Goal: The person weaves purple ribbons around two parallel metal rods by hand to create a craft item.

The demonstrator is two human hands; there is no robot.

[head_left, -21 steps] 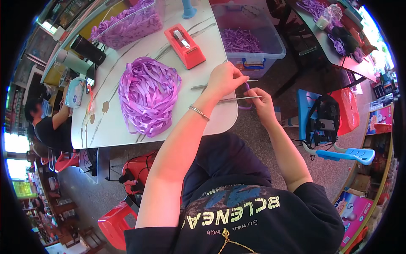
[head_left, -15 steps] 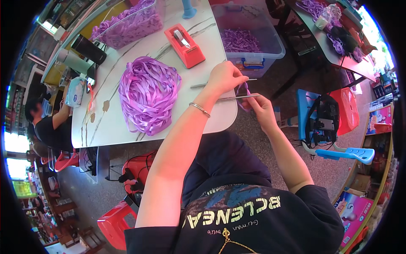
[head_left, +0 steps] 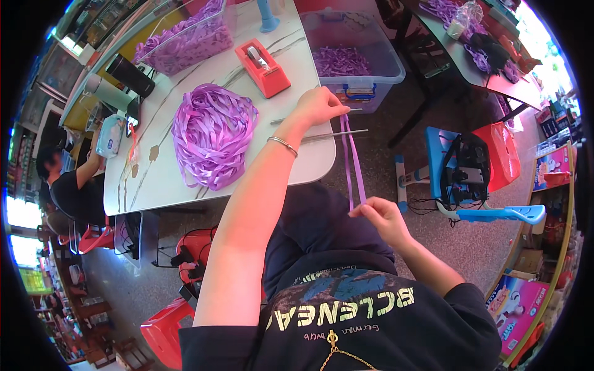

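A narrow purple ribbon (head_left: pixel 357 170) hangs in two strands past the table's corner. At its upper end, the fingers of my left hand (head_left: pixel 317 107) are closed on it beside a thin metal rod (head_left: pixel 355 110). A second metal rod (head_left: pixel 352 132) juts out from the table edge just below, next to the strands. Lower down, my right hand (head_left: pixel 385 220) pinches the ribbon's bottom end above my lap. Left of my left forearm, a big heap of loose purple ribbon (head_left: pixel 213 136) lies on the white marbled table (head_left: pixel 148 191).
A red tape dispenser (head_left: pixel 263 68) stands behind the heap. Clear bins of purple ribbon stand on the table (head_left: pixel 185 40) and beyond its right edge (head_left: pixel 391 77). A blue chair-like frame (head_left: pixel 442 161) is at right. Another person (head_left: pixel 74 182) sits at far left.
My right hand has moved down toward my lap, away from the rods, drawing the ribbon out into two long strands. My left hand stays by the upper rod.
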